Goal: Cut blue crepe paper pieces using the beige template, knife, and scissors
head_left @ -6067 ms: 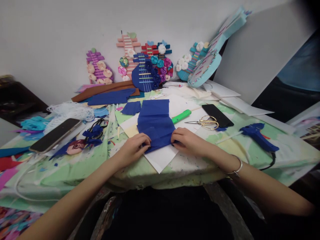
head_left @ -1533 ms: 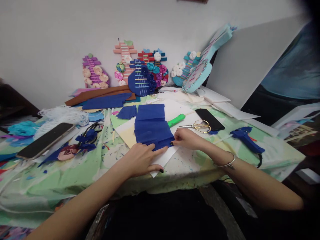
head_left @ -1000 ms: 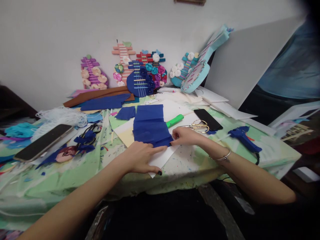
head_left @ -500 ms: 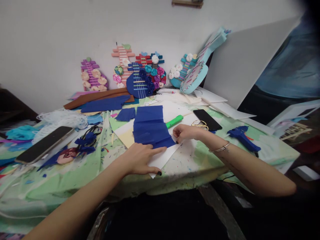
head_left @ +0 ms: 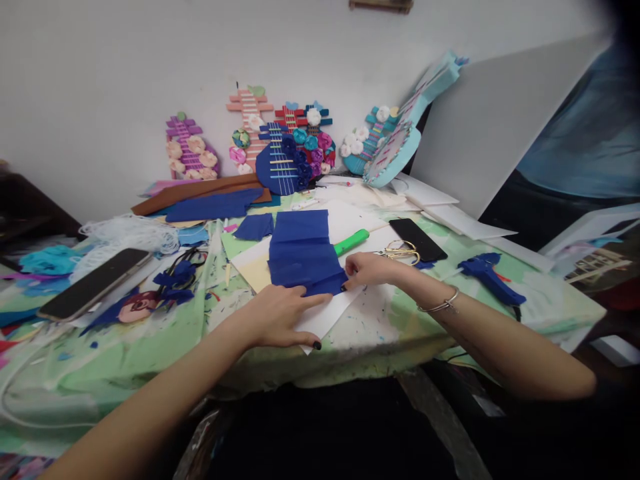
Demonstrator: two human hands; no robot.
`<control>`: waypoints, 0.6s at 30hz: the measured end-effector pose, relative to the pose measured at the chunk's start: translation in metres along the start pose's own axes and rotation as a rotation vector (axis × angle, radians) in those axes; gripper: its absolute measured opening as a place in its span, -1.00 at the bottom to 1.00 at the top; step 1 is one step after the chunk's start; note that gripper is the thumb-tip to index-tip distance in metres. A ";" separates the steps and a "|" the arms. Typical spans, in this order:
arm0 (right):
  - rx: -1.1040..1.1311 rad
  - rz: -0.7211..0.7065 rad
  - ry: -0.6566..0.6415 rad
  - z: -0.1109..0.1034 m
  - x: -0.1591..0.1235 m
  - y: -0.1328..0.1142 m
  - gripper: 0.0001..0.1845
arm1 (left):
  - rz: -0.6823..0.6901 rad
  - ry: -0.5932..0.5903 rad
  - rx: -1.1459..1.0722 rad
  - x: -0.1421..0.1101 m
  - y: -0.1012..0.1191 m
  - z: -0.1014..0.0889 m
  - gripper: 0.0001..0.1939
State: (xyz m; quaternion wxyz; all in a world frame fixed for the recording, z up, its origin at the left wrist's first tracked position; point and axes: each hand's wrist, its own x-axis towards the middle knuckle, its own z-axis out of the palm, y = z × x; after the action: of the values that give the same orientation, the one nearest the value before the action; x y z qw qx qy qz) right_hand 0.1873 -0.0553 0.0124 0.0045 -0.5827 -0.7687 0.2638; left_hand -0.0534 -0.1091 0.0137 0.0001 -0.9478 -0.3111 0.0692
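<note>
A creased sheet of dark blue crepe paper lies on white paper in front of me. My left hand rests flat along its near edge, fingers spread, thumb on the white paper. At the near right corner of the blue sheet, my right hand has its fingers pinched together on the paper's edge. Just beyond that hand lies a green utility knife, partly hidden by the blue sheet. Gold-handled scissors sit right of the knife, their blades partly hidden behind my right hand.
A black phone and a blue glue gun lie to the right. On the left are another phone, white cord and blue scraps. Decorated paper guitars lean on the back wall.
My right fingertips have shifted slightly left onto the blue sheet's corner. My left hand stays in place. The whole view has shifted a little.
</note>
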 end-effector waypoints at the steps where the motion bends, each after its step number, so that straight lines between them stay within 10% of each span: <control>1: 0.000 0.002 -0.001 0.000 0.000 0.001 -0.68 | 0.010 0.012 -0.005 -0.002 -0.002 0.001 -0.21; 18: -0.001 0.024 -0.005 -0.003 0.002 0.000 -0.68 | 0.055 0.149 -0.054 -0.056 -0.025 0.007 -0.51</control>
State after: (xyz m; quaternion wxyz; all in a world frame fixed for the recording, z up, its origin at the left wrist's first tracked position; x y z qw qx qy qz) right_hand 0.1876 -0.0525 0.0140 -0.0009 -0.5910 -0.7619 0.2650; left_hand -0.1138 -0.1224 0.0150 -0.0042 -0.9583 -0.2857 -0.0100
